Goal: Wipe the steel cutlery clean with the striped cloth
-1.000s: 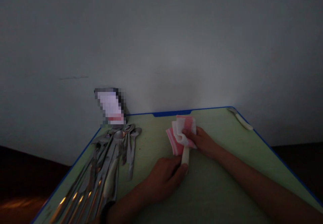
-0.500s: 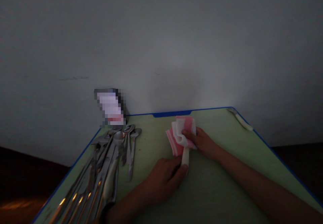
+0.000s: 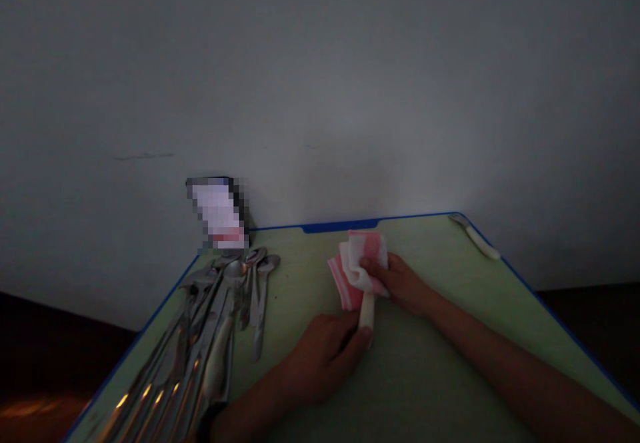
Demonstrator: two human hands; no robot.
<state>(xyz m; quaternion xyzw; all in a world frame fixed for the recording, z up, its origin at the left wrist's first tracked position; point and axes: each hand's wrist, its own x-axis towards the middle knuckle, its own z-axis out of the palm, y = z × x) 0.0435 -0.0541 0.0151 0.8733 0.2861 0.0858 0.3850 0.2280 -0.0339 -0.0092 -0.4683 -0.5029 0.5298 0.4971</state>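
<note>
My left hand [image 3: 323, 356] is closed on the white handle of a utensil [image 3: 367, 311] that lies on the green table [image 3: 430, 376]. The utensil's far end is hidden inside a pink and white cloth [image 3: 357, 268]. My right hand [image 3: 397, 282] grips that cloth, pinched around the covered end. Both hands rest near the middle of the table.
A pile of several metal spoons and other cutlery [image 3: 210, 336] lies along the table's left side. Another white-handled utensil [image 3: 476, 236] rests at the far right corner. A blurred box [image 3: 219, 212] stands at the back left against the grey wall. The table has a blue rim.
</note>
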